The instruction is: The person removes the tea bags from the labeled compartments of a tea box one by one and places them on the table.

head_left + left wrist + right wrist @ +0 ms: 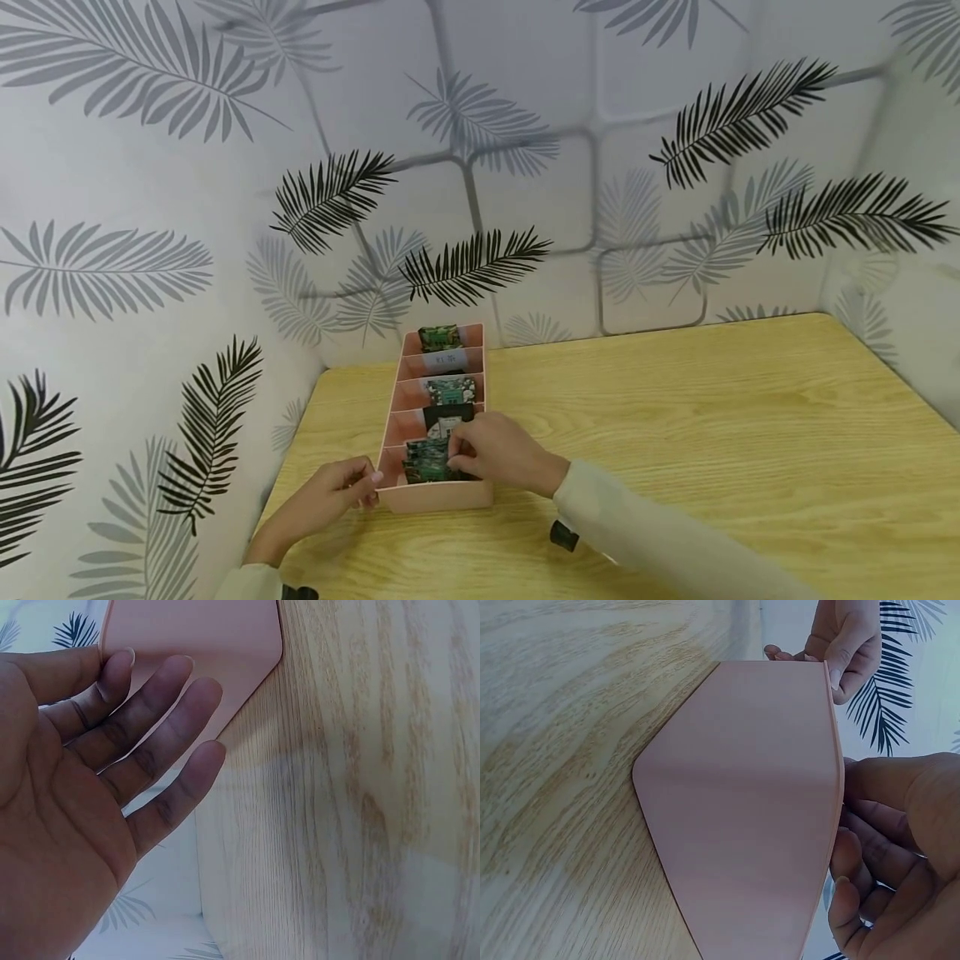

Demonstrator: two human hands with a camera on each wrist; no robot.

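Note:
A pink divided box (435,498) stands on the table, with small patterned packets in its row of compartments. My left hand (330,493) pinches the rim at the near left corner; in the left wrist view the other fingers of this hand (142,750) are spread loosely beside the box wall (202,637). My right hand (502,450) reaches over the right side and pinches the edge of a dark green patterned packet (426,463) in the nearest compartment. From the right wrist, the box's side wall (742,795) hides the fingertips of the right hand (900,847).
Further back in the box sit a black and white packet (447,421), a green floral packet (452,390), a white-labelled packet (446,360) and a green packet (439,337). The wooden table (675,417) extends right. Leaf-patterned wall covering (525,192) borders it behind and left.

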